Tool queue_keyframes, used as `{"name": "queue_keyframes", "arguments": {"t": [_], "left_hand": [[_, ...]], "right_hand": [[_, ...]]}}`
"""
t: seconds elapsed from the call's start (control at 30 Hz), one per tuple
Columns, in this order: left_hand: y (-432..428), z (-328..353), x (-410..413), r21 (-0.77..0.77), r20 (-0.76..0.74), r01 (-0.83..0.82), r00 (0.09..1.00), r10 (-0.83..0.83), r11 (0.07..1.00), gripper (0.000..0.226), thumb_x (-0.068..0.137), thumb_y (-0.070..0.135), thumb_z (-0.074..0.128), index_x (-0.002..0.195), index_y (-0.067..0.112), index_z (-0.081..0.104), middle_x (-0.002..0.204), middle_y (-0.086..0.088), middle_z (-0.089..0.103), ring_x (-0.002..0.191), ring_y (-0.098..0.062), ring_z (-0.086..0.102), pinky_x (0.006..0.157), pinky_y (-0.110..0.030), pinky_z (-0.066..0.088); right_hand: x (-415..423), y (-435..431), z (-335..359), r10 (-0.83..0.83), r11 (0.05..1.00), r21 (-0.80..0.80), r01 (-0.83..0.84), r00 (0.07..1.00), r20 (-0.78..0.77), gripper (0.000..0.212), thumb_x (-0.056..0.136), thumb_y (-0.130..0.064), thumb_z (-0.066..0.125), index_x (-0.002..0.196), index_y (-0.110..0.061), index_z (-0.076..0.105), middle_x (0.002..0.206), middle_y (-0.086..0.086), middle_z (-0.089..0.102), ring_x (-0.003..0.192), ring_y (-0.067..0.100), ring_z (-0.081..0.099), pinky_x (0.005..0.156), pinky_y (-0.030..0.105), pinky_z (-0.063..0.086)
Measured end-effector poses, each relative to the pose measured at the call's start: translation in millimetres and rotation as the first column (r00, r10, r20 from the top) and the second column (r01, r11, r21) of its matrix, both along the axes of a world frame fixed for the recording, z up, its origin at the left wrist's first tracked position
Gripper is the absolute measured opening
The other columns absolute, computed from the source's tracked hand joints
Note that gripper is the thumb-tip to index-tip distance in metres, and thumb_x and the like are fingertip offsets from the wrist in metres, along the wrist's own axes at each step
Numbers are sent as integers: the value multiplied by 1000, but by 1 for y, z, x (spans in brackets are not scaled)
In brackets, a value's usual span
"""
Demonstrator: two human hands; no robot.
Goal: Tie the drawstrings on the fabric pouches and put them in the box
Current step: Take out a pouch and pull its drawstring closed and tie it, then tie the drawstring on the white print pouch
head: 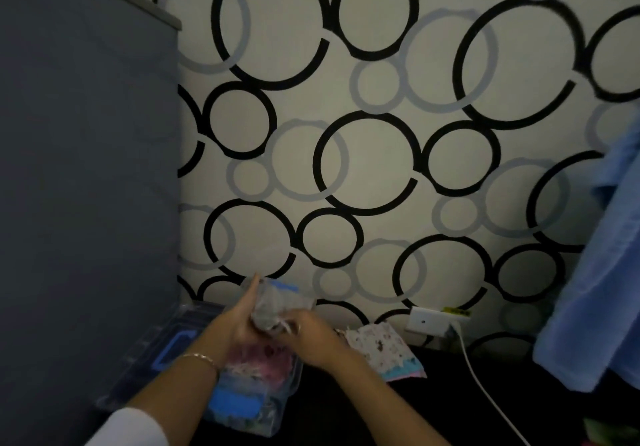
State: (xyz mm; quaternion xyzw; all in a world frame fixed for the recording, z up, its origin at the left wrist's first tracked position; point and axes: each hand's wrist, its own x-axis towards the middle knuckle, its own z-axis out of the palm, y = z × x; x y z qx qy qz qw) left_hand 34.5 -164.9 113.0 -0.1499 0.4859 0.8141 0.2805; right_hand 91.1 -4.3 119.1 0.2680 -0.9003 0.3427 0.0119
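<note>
Grey pouch held up near clear box, patterned pouches alongside.

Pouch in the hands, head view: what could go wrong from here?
1. The picture is dim and blurred; the drawstrings at the right hand could slip before a knot holds.
2. The pouch, held by the left hand above the box, might drop beside it.
3. The box already looks fairly full, so it may not fit.

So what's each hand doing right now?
Left hand: holding the grey pouch.
Right hand: gripping the same pouch's lower end.
</note>
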Motion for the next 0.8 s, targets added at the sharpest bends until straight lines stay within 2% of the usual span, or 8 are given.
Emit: {"name": "queue_keyframes", "arguments": {"t": [0.07,0.13,0.2,0.3,0.4,0.5,0.57,0.8], "left_hand": [[3,-6,4,-90,31,68,997,-65,994,85,86,70,44,135,1,51,131,-29,55,108,-40,58,89,-45,49],[6,-13,12,-194,53,128,991,-120,973,68,93,53,51,132,-3,52,108,-28,67,88,-36,61,79,-43,50],[5,-20,10,-459,6,126,990,-138,880,59,96,40,54,134,-6,49,101,-25,70,91,-34,61,88,-43,50],[1,-41,-11,-904,-200,-85,950,-240,418,53,94,41,55,134,6,51,133,-17,57,115,-29,57,97,-33,46],[-1,-35,-12,-911,-412,-391,857,-309,129,31,86,35,61,103,11,66,106,-11,68,92,-25,65,76,-31,53],[-3,-31,-9,-897,-368,-442,747,-553,0,22,87,24,59,103,10,63,104,-10,67,91,-23,65,78,-33,54],[-2,-36,-4,-960,-190,-278,719,-668,-27,25,91,20,55,112,8,60,114,-12,64,102,-24,61,91,-34,50],[-6,-52,13,-983,97,-66,606,-789,-172,51,97,25,50,146,15,36,151,-11,36,137,-29,37,114,-37,28]], "right_hand": [[-2,-3,-15,7,984,179,-2,1000,-24,23,91,-32,58,103,-17,70,100,11,71,85,27,65,74,43,55],[-1,-7,-21,40,940,337,-57,998,57,26,92,-29,56,107,-10,66,103,19,68,90,35,62,75,39,53],[2,-12,-19,62,893,424,-150,975,215,30,92,-30,53,102,-3,63,101,22,64,92,36,60,79,37,51],[2,-19,-11,23,941,323,-104,969,247,25,95,-17,46,79,0,55,86,17,58,81,29,54,73,32,49],[-9,-24,-19,-82,963,265,44,988,132,34,95,-10,43,61,-6,46,72,17,53,75,28,51,72,41,47],[-12,-34,-33,-125,894,431,119,992,-15,32,98,-25,46,111,0,60,112,25,60,107,35,55,98,43,43],[-10,-37,-38,-140,764,631,130,990,-34,62,99,-37,42,149,-3,27,149,25,35,138,38,30,120,49,14],[-13,-29,-40,-170,639,755,145,984,-45,68,97,-53,30,156,-27,7,165,7,2,151,32,-5,113,62,-14]]}}
